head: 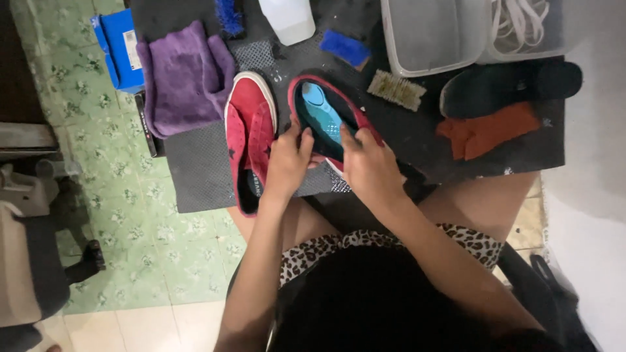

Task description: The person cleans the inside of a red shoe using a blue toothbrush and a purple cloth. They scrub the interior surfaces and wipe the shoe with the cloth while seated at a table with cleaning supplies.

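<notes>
Two red canvas shoes lie on a dark mat (195,169) in front of me. One red shoe (249,130) rests flat on the mat, toe away from me. The other red shoe (323,111) is tilted up with its opening toward me, and a blue insole (324,117) sits inside it. My left hand (287,163) grips that shoe's near left edge. My right hand (368,166) holds its right side, with fingers reaching onto the insole.
A purple cloth (186,78) lies at the mat's left beside a blue box (120,45). A white bottle (288,19), blue sponge (344,47), bristle brush (396,89), clear tub (433,36), dark insole (508,85) and orange cloth (489,130) sit farther back and right.
</notes>
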